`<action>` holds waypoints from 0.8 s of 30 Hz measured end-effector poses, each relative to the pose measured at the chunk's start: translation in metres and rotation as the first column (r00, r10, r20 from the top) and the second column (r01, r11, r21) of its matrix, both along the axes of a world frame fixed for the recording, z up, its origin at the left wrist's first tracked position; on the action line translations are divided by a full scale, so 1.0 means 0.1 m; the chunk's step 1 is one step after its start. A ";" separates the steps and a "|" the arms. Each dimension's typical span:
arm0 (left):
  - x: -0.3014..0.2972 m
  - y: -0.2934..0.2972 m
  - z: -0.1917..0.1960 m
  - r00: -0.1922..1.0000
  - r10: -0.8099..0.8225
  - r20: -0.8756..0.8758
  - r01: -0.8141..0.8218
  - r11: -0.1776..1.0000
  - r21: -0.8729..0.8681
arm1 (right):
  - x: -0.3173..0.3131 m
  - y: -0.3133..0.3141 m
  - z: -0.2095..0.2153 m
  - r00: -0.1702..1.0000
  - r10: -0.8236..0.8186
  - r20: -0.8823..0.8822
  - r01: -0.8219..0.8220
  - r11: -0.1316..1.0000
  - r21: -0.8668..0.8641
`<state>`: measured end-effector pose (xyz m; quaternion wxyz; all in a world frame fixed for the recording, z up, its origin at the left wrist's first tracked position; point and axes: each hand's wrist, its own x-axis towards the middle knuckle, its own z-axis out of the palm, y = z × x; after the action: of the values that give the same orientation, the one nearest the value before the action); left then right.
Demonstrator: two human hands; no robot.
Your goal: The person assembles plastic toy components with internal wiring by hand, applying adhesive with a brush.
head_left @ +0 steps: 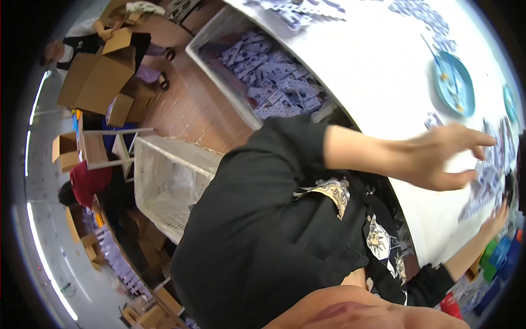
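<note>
My left hand (442,160) reaches over the white table (378,66), thumb and fingers spread and nothing in its grasp. Just past its fingertips lie several printed flat packs (485,186), white and purple-blue. Lower down, near the right rim, my right hand (495,222) is beside the lower end of these packs. Its fingers are small and partly hidden, so whether they grip a pack does not show. Beyond my left hand stands a light-blue oval tray (468,93) with a thin blue stick and small yellowish bits in it.
A bin (222,82) full of printed packs stands against the table edge. Beside me is a whitish plastic crate (150,186). Farther off, people work near cardboard boxes (90,82) and shelving. Blue and green containers (496,255) crowd the right rim, and more packs (422,19) lie along the table.
</note>
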<state>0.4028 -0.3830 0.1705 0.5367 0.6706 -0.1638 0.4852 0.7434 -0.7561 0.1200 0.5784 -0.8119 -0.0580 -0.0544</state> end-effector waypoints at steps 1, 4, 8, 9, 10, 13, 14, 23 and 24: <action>-0.37 0.42 0.01 0.980 0.140 0.142 -0.152 0.986 0.073 | -0.48 0.35 0.19 0.986 0.050 0.159 -0.034 0.994 -0.103; -1.51 1.85 -0.12 0.111 0.950 0.290 -0.958 0.024 0.287 | -1.87 1.06 0.77 0.894 0.164 0.418 -0.055 0.964 -0.261; -2.66 3.60 -1.57 0.121 0.884 -0.451 -0.946 -0.035 -0.323 | -3.02 1.51 0.44 0.759 0.590 0.276 -0.475 0.791 -0.385; -2.85 3.74 -2.20 -0.011 0.810 -0.586 -1.000 -0.026 -0.017 | -3.35 1.79 0.42 0.680 0.693 0.239 -0.522 0.687 -0.506; -3.09 3.82 -2.75 -0.183 0.732 -0.657 -0.956 0.023 0.292 | -3.49 2.01 0.37 0.568 0.802 0.184 -0.589 0.553 -0.590; -3.31 3.51 -3.59 0.000 -0.061 -0.998 -0.851 0.524 -0.032 | -3.70 2.64 0.34 0.472 0.880 0.060 -0.623 0.381 -0.683; -3.14 3.24 -3.36 -0.027 -0.288 -0.957 -0.835 0.532 -0.137 | -3.70 2.74 0.30 0.474 0.879 0.062 -0.584 0.366 -0.725; -3.11 2.81 -3.51 -0.330 0.229 -0.916 -0.311 0.890 0.334 | -3.68 2.84 0.18 0.523 0.852 -0.004 -0.458 0.277 -0.845; -3.12 2.94 -3.43 -0.364 0.021 -0.931 -0.368 0.915 0.164 | -3.68 2.85 0.17 0.530 0.848 -0.010 -0.463 0.279 -0.841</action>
<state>0.0911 -0.0886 -0.1722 0.4162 0.7336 0.5125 -0.1609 0.3755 -0.4716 0.1373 0.1113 -0.8287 -0.5467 0.0445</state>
